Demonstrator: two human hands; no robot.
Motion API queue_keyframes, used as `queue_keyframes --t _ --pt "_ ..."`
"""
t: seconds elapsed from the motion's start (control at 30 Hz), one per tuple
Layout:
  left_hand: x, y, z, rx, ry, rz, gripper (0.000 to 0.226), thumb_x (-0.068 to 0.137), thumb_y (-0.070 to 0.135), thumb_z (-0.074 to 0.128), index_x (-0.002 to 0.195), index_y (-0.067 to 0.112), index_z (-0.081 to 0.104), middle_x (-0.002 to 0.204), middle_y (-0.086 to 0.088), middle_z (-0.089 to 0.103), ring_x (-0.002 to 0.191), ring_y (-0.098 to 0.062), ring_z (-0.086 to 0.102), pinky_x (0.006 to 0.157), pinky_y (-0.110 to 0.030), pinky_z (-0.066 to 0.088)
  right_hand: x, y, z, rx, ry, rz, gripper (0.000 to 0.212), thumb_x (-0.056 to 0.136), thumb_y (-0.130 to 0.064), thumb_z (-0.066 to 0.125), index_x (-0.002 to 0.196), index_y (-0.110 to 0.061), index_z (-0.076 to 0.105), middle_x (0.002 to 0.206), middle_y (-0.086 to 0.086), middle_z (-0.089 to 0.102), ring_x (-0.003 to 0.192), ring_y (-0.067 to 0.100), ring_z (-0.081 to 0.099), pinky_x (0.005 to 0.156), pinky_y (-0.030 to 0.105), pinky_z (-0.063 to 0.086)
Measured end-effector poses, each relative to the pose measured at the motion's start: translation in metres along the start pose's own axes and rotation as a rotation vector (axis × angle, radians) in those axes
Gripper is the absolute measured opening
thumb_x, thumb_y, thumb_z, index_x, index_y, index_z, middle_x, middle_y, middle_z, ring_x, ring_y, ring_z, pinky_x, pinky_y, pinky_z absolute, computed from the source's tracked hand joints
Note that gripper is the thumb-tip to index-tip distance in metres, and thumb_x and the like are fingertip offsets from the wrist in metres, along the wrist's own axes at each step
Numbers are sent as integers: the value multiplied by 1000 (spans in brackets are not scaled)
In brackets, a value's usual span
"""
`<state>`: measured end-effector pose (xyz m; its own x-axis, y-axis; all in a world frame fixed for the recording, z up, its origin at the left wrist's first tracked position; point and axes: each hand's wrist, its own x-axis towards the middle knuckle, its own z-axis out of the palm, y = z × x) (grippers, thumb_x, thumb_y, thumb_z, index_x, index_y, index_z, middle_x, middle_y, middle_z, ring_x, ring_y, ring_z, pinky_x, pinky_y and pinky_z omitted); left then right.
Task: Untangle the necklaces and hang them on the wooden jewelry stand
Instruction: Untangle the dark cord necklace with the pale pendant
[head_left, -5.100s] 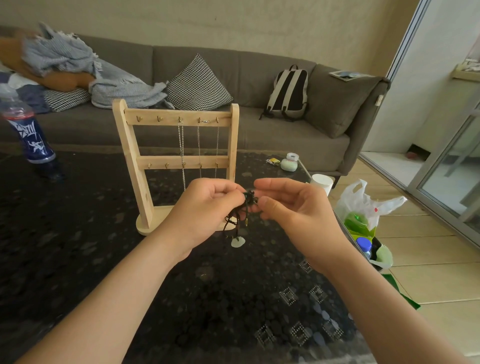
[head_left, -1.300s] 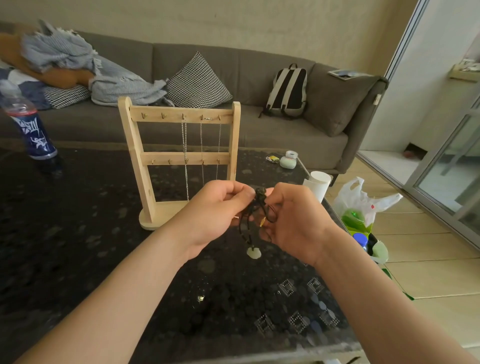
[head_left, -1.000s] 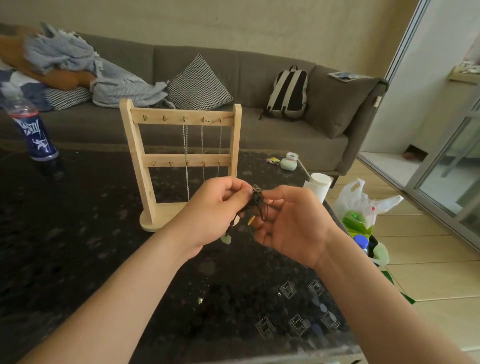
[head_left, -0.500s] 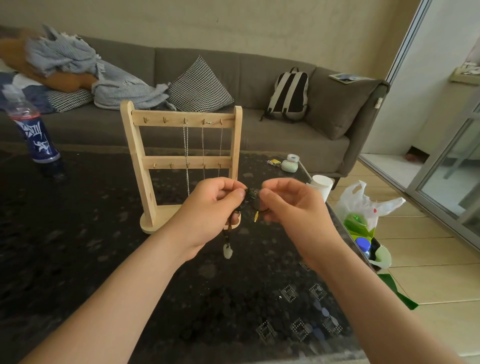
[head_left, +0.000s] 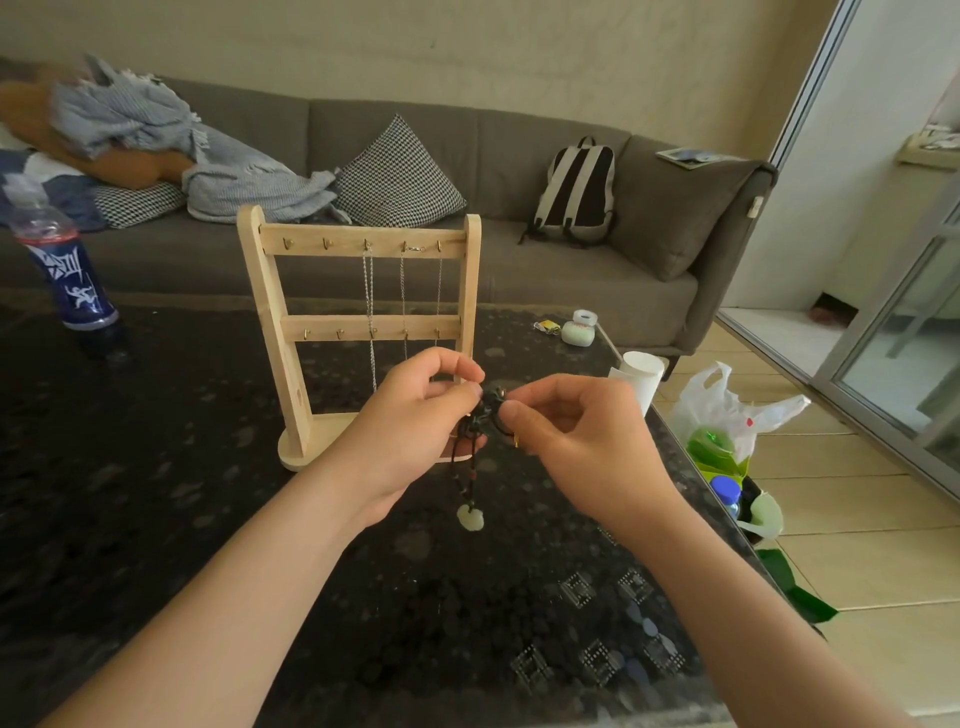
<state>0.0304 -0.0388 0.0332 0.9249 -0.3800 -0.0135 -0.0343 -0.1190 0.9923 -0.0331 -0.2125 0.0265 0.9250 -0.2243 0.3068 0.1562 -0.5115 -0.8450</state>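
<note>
A tangled dark cord necklace (head_left: 480, 426) hangs between my hands, just in front of the wooden jewelry stand (head_left: 291, 343). My left hand (head_left: 410, 431) pinches the knot from the left and my right hand (head_left: 582, 441) pinches it from the right. A pale green pendant (head_left: 470, 517) dangles below on the cord, above the table. Silver chains (head_left: 370, 301) hang from the right-hand hooks of the stand's top bar. The left hooks on both bars are bare.
The stand rests on a dark speckled table (head_left: 156, 493). A blue-labelled bottle (head_left: 65, 270) stands far left, a white paper cup (head_left: 641, 371) at the right edge, small items (head_left: 579, 332) behind it. A plastic bag (head_left: 727, 415) lies on the floor right; a grey sofa (head_left: 519, 249) is behind.
My hands kept working the knot in front of the stand, drawing slightly apart. The pendant swung up near my left hand, then dropped lower below the knot.
</note>
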Motion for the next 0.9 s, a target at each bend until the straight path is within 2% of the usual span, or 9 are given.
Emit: queue_keyframes --t 0.17,0.33,0.43,0.5,0.6,0.7,0.77,0.83,0.9 --pt "-1 2 -2 40 -7 54 12 100 28 68 103 21 78 103 -5 78 104 -23 75 101 -52 60 0 -1 2 2 52 -1 11 97 -20 75 88 -22 80 76 -9 78 72 8 73 65 18 56" --pt "-6 4 -2 226 24 183 7 94 33 79 94 27 83 89 10 80 97 -11 76 100 -45 59 -1 -1 3 -18 108 -70 13 93 -14 73 84 -21 79 74 -8 77 69 7 73 63 19 56" --pt "-6 4 1 337 25 204 10 97 33 76 94 30 84 89 15 79 96 -7 74 96 -41 59 -1 2 3 -151 113 -143 14 96 -16 69 84 -22 72 68 -10 71 64 5 65 58 13 46" --pt "-5 3 2 358 40 188 12 99 33 72 95 30 83 90 15 78 96 -6 71 93 -36 58 -2 5 3 -270 59 -226 13 102 -19 64 90 -21 65 68 -12 64 68 7 62 59 15 44" --pt "-3 1 1 319 28 113 20 103 32 65 97 25 82 94 5 77 99 -10 69 94 -37 56 -2 7 1 -472 -52 -356 10 109 -25 56 99 -22 55 74 -17 55 68 10 58 61 19 44" --pt "-4 3 1 255 -43 42 36 108 35 54 98 7 74 102 -20 70 106 -29 67 102 -47 55 2 5 -1 -596 -74 -396 12 105 -24 59 96 -18 55 74 -9 60 65 12 58 61 32 51" --pt "-7 5 6 235 -88 -7 35 111 37 46 95 9 60 102 -16 62 112 -31 65 101 -40 53 3 1 0 -618 -54 -349 12 99 -26 63 89 -18 60 70 -6 65 63 15 61 63 39 55" --pt "-8 4 10 221 -96 -17 31 111 41 44 97 16 55 102 -10 58 106 -27 66 107 -47 51 3 -3 1 -578 -31 -253 12 90 -28 69 82 -21 65 65 -6 65 63 13 62 66 34 56" --pt "-5 0 9 167 -104 7 48 110 47 47 102 3 63 104 -21 66 108 -25 69 109 -55 53 1 -6 -1 -421 21 -121 11 82 -24 78 74 -23 69 61 -7 67 61 10 64 63 21 53"
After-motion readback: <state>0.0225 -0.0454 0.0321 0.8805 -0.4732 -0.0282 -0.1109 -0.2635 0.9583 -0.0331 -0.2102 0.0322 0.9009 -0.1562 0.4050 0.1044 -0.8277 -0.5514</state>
